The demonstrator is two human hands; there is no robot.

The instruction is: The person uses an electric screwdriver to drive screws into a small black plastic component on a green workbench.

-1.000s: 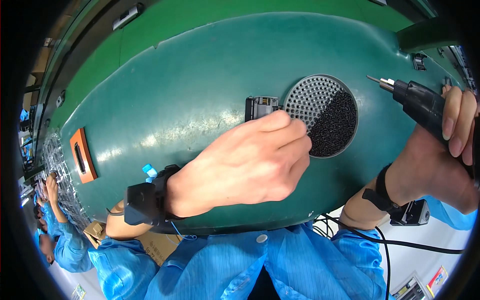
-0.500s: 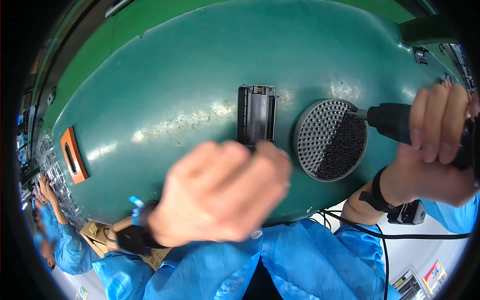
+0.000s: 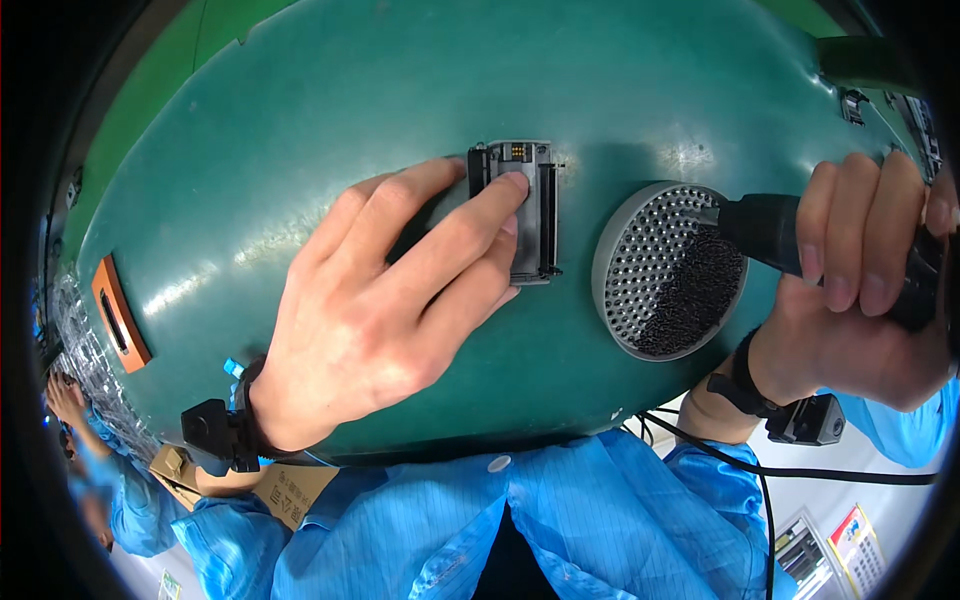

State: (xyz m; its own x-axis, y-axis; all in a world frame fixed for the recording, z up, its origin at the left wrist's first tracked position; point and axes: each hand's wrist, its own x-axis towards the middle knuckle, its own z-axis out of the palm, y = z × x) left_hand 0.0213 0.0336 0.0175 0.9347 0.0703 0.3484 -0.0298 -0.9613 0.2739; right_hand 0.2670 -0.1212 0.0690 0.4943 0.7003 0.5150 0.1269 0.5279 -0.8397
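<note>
My left hand (image 3: 365,300) lies over a dark grey plastic housing (image 3: 533,235) on the green table. Its fingers hold the housing's left side and reach into its open channel. Gold contacts show at the far end of the housing; its near left part is hidden under the fingers. In my right hand (image 3: 850,260) is a black electric screwdriver (image 3: 765,232), its fingers wrapped round the body. The screwdriver's tip is at a round grey perforated tray (image 3: 605,285), over the edge of the small black screws (image 3: 690,295) heaped in its right part.
An orange slotted block (image 3: 120,315) lies at the table's left. Clear plastic wrapping (image 3: 85,335) lines the left edge, where another person's hand (image 3: 65,400) shows. A small black part (image 3: 853,106) sits at the far right. A black cable (image 3: 800,474) runs below my right wrist.
My left hand has gone from a blurred fist near the housing to fingers laid on it. The screwdriver tip has shifted slightly left and up in the tray.
</note>
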